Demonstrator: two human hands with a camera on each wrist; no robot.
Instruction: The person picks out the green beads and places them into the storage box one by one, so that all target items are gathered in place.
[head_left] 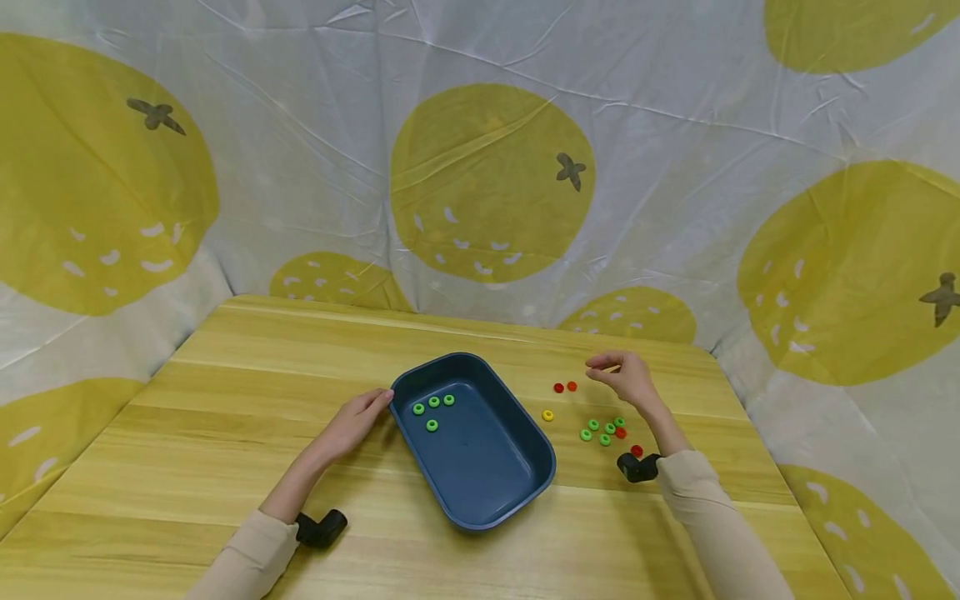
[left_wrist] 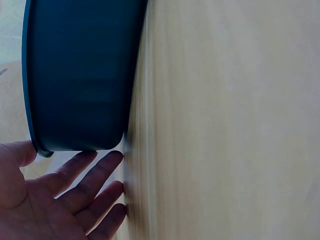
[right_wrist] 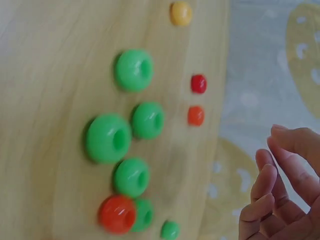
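My left hand (head_left: 360, 425) is at the far-left corner of a dark blue plastic bin (head_left: 480, 479), its thumb at the rim. In the left wrist view, the fingers (left_wrist: 90, 187) stretch along the table below the bin's outer wall, fairly straight and spread. Several green ring-shaped beads (head_left: 432, 425) lie inside the bin. To its right, my right hand (head_left: 626, 379) is raised over the table with bent fingers and nothing visible between thumb and forefinger. Near it lie a dark red bead (right_wrist: 199, 84) and an orange-red bead (right_wrist: 196, 115).
Several loose green beads (right_wrist: 109, 138) lie with a red bead (right_wrist: 117, 214) right of the bin. Another red bead (head_left: 637, 451) is nearer the right wrist's black camera (head_left: 637, 468). A yellow bead (head_left: 547, 415) sits close to the bin. Patterned cloth (head_left: 300, 167) hangs behind the wooden table (head_left: 247, 400).
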